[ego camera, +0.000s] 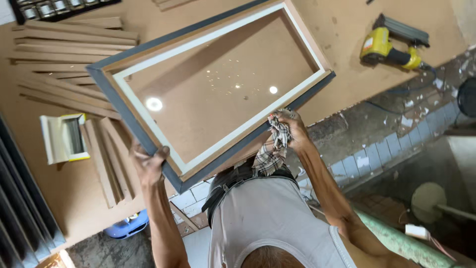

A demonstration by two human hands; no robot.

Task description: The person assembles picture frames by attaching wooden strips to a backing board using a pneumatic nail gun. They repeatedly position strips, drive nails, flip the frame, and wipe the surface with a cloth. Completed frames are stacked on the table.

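A person holds a large picture frame (210, 84) up off the workbench (342, 34), tilted so it fills the centre and upper middle of the picture. The frame has a dark grey outer edge, a wood-coloured band and a white inner lip around a glass pane that throws back two bright spots of light. The left hand (148, 163), at lower left of centre, wraps around the frame's lower corner, fingers curled over the dark edge. The right hand (291, 130), just right of centre, bunches a checked cloth (273, 146) and presses it against the frame's lower long edge; the cloth hangs down below the fist.

Beneath the frame lies the brown board top of the workbench. Loose wooden strips (69, 47) are stacked at upper left, with more strips at left middle beside a small white and yellow frame piece (64, 138). A yellow nail gun (391, 44) rests at upper right. A tiled floor (386, 149) shows at right, and a blue object (129, 226) sits low at lower left.
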